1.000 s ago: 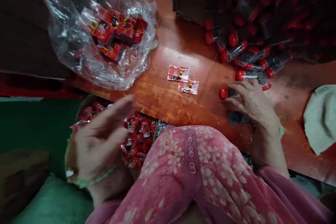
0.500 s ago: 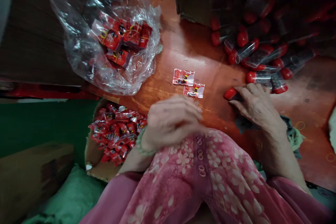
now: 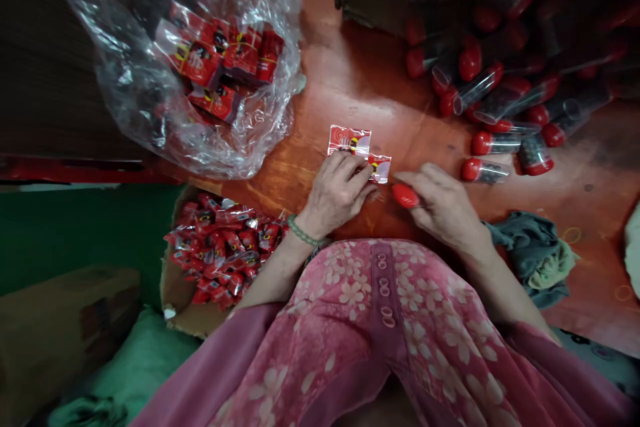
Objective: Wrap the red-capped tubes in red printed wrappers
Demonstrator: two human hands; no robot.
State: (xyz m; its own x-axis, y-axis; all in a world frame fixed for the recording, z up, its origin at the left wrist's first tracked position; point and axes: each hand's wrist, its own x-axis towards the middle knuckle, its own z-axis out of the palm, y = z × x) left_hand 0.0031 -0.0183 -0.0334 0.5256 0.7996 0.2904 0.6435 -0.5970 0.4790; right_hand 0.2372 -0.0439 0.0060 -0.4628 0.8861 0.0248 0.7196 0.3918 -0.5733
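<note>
Two small red printed plastic packets lie overlapping on the table before me. My left hand [image 3: 340, 190], a green bead bracelet at its wrist, bends its fingers over the nearer packet [image 3: 381, 168] and covers its left part; the farther packet [image 3: 349, 137] lies just beyond the fingertips. To the right, my right hand [image 3: 443, 207] is closed around a small tube with a red cap [image 3: 405, 195]. The cap points left toward the packets, while the palm hides the tube's body. A similar clear red-capped tube [image 3: 485, 171] rests on the table beyond this hand.
Many red-capped tubes [image 3: 477, 90] are heaped at the back right. A clear plastic bag [image 3: 210, 150] with bundled red packets stands at the back left. Below the table edge, a cardboard box [image 3: 173, 280] holds filled red packets. A dark cloth [image 3: 525, 240] lies right.
My right hand has picked up a red-capped tube near the heap and brought it left toward the packets. My left hand has moved forward onto the nearer packet.
</note>
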